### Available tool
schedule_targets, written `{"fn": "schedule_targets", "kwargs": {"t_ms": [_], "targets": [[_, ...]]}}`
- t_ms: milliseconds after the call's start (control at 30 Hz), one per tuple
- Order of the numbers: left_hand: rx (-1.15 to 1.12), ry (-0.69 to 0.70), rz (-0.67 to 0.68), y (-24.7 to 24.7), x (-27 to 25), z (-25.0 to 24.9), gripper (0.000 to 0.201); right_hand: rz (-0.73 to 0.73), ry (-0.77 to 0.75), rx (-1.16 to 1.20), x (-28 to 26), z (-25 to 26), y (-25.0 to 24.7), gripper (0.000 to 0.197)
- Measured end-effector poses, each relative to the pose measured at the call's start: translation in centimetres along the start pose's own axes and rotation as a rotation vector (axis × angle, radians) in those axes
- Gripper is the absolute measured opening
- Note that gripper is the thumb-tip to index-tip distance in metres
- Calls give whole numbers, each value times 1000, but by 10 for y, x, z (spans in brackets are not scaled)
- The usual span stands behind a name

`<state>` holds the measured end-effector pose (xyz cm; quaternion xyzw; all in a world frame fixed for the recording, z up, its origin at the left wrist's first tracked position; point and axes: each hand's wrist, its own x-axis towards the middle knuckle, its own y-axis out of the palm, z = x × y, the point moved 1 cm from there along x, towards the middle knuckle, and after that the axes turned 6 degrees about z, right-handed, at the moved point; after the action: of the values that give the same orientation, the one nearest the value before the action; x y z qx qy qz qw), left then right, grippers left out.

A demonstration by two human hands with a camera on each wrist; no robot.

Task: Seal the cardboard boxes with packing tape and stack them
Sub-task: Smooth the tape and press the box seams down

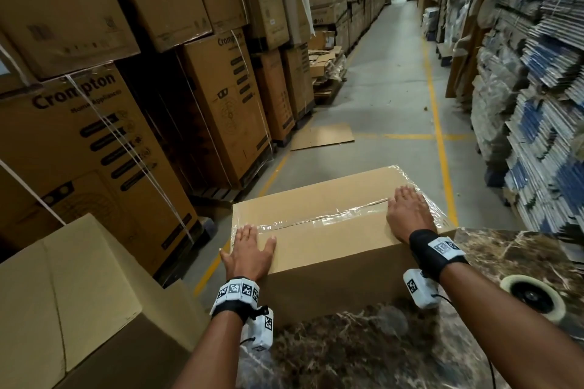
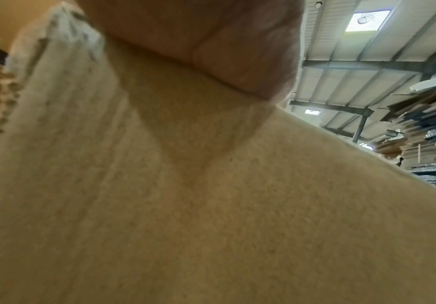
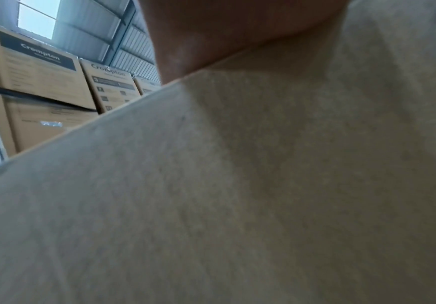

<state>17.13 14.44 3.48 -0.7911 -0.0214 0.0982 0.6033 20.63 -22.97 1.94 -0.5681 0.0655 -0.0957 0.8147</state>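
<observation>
A closed cardboard box sits on a dark marble table, with clear packing tape along its top seam. My left hand lies flat on the box's near left corner, fingers straight, thumb over the left edge. My right hand lies flat on the right end of the top, fingers spread over the tape. Both wrist views show only the box's front wall close up and the heel of each hand. A roll of packing tape rests on the table at the right.
A second plain cardboard box stands to my left, lower than the table. Tall stacks of printed cartons line the left of the aisle, piles of flattened cardboard the right. A flat cardboard sheet lies on the concrete floor ahead.
</observation>
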Motion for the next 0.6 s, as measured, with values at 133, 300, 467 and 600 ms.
{"fn": "schedule_targets", "kwargs": {"t_ms": [133,300,467,600], "targets": [[-178,0,-130,2,-1,7,71,-117,-156,55,-19,7,-3,52],[-477,-148,-310,-11,-15,17,48,-274,-467,75,-69,45,17,61],[-539,-253,-257,-16,-19,42,30,-239,-808,15,-118,90,56,43],[-519,-246,-192,-16,-21,54,35,-226,-852,20,-132,98,68,46]]}}
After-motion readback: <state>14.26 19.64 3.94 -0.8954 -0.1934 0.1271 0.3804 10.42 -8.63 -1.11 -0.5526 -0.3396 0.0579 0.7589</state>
